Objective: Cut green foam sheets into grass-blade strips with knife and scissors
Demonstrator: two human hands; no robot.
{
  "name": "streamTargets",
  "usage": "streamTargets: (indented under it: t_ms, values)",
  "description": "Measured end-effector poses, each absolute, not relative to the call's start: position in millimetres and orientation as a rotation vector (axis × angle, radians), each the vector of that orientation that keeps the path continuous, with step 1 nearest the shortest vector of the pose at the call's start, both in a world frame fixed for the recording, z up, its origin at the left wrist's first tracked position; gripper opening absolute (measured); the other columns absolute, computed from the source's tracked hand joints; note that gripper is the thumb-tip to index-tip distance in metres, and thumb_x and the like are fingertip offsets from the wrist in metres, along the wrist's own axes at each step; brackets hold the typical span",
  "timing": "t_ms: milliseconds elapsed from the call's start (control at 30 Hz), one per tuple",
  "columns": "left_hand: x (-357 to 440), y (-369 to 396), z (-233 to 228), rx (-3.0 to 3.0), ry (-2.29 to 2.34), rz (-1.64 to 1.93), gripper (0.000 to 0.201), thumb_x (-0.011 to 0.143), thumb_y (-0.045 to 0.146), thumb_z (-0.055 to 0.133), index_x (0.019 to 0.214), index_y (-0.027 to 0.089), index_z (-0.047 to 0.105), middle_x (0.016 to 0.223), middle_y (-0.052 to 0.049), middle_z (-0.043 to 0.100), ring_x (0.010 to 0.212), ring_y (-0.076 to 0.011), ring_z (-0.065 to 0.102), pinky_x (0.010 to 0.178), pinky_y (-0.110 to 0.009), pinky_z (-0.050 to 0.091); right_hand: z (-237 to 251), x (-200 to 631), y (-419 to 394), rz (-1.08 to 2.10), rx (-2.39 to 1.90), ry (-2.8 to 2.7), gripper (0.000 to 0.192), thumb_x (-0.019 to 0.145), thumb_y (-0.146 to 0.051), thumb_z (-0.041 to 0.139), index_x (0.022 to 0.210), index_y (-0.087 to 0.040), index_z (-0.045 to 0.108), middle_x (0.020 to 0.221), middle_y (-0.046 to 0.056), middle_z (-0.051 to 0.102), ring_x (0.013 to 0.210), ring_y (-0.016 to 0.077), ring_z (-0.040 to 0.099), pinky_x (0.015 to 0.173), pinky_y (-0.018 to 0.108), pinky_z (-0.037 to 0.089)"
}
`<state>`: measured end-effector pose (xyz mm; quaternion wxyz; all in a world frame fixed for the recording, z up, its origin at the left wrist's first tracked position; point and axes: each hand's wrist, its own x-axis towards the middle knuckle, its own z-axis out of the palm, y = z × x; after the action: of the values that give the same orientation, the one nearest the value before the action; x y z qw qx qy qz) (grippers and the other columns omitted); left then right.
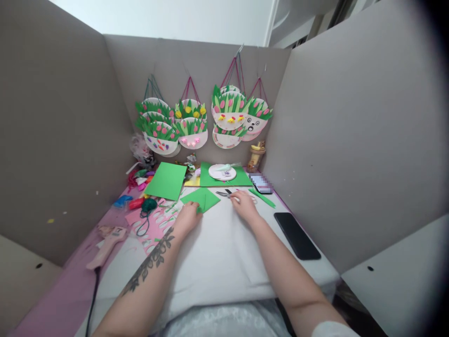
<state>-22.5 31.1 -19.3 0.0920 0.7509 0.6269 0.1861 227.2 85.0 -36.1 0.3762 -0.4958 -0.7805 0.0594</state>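
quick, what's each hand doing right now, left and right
Left hand: closed on the corner of the folded green paper.
Right hand: resting on the scissors handles; whether it grips them cannot be told.

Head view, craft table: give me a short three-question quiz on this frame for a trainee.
1. True or false: the left hand rests on the folded green paper square.
2. Which thing lies nearest the right hand? A) pink glue gun B) metal scissors C) black flat phone
3. Fill in: the white paper plate sits on a sheet of ___ paper.

Key: 1 true; the fingers touch its near corner. 2 B; the scissors lie right at the fingertips. 3 green.
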Motion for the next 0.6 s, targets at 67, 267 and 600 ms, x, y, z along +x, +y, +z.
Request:
streamTargets:
  t_ms: [67,267,600]
  values:
    - [-23,32,-21,2.225,1.865,0.524,0.025,0.077,0.021,0.056,0.099,0.013,0.064,0.104,-0.016,0.063,0.100,-0.0261,0.058,0.089,-0.033,0.041,-37,198,74,0.244,-1.062,-2.205,0.028,0.082,-0.014,0.048,0.102,-0.019,0.067,0.106,0.008,0.066,0.105,0.0214,0.052,0.095,0.036,0.038]
    - [-25,31,-20,2.326,1.864,0.414,0.024,0.075,0.017,0.053,0.094,0.012,0.066,0.097,-0.016,0.064,0.096,-0.0271,0.059,0.086,-0.033,0.042,-42,157,65,0.244,-1.202,-2.393,0.040,0.079,-0.003,0.044,0.111,-0.019,0.062,0.124,0.010,0.059,0.118,0.0224,0.045,0.096,0.038,0.036]
    - [-24,30,-17,2.269,1.867,0.442,0.020,0.080,0.013,0.045,0.080,0.014,0.065,0.089,-0.014,0.066,0.088,-0.0232,0.061,0.081,-0.031,0.043,-41,174,75,0.129,-1.298,-2.539,0.040,0.076,-0.001,0.048,0.103,-0.022,0.069,0.132,0.005,0.056,0.121,0.0282,0.042,0.097,0.046,0.035]
